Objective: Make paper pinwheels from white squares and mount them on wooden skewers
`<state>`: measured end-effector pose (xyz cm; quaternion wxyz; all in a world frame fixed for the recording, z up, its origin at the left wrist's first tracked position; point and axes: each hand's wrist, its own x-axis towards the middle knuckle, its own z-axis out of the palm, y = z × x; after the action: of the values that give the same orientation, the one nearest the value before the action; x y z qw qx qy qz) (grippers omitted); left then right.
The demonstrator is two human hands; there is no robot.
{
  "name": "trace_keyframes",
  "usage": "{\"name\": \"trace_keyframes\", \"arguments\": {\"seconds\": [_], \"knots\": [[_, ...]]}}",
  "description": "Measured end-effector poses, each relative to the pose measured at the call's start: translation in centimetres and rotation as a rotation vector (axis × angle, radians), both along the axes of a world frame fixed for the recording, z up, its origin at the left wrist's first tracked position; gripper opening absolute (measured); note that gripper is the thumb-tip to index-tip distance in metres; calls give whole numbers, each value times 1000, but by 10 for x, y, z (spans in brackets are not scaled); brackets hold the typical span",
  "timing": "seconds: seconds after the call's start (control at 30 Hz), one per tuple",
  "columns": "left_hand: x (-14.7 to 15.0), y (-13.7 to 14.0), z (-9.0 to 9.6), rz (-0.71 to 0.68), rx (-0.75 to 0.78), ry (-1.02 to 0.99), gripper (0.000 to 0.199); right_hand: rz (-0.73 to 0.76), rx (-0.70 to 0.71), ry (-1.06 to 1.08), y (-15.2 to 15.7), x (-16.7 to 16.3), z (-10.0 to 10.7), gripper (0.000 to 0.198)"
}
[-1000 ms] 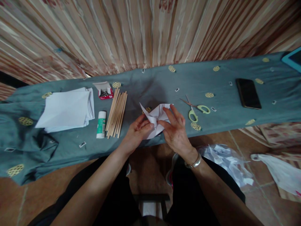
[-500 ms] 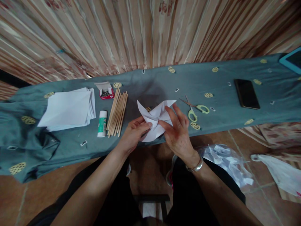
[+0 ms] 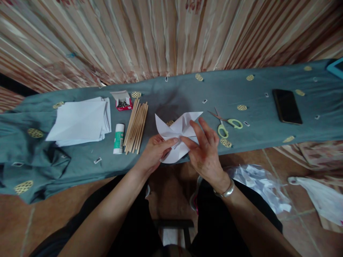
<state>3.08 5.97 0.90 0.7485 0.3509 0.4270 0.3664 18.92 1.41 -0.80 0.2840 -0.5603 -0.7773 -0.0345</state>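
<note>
Left hand (image 3: 154,151) is clamped on the white pinwheel (image 3: 175,132), thumb laid flat across its face toward the centre and the other fingers curled beneath. Its forearm slants up from the lower left, the wrist nearly straight. Right hand (image 3: 205,153) touches the pinwheel from the other side: the thumb tip presses close to the centre, while the index and middle fingers arch, spread, by the right blades. Whether this hand truly grips the paper, I cannot tell. A smooth, shiny metal bracelet (image 3: 229,189) circles the right wrist.

The pinwheel is held at the near edge of the table, above its cloth (image 3: 177,85); its thin paper bends into pointed, curving blades. The cloth is grey-green, printed with yellow pineapples and wrinkled at the left. Beside the left hand lie slim, round sticks (image 3: 136,126) of pale wood in a loose bundle, then an upright-looking cylindrical glue stick (image 3: 118,139), white and green. Behind them sits a small red card box (image 3: 124,104), its flap up, with shiny metal bits inside. Farther left is a stack of paper (image 3: 80,119), its edges uneven. Near the right hand rest scissors (image 3: 225,123) with pale green loop handles, blades slightly parted.
</note>
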Motion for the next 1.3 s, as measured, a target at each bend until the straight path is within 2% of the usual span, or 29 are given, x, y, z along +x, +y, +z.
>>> {"name": "trace_keyframes", "arguments": {"seconds": [0.17, 0.43, 0.63, 0.93, 1.07, 1.3], "knots": [[2, -1, 5, 30, -27, 59, 35, 8, 2, 0, -2, 0, 2, 30], [2, -1, -3, 106, -117, 27, 27, 17, 32, -6, -5, 0, 4, 33], [5, -3, -6, 132, -144, -6, 29, 31, 27, -5, -6, -2, 6, 30], [4, -4, -6, 137, -167, -17, 30, 53, 19, 39, -7, -3, 5, 39], [5, -4, -7, 180, -128, 34, 29, 62, 27, 21, -8, -7, 7, 41], [7, 2, -12, 313, 37, -9, 28, 71, 47, 77, -6, -6, 8, 59]]}}
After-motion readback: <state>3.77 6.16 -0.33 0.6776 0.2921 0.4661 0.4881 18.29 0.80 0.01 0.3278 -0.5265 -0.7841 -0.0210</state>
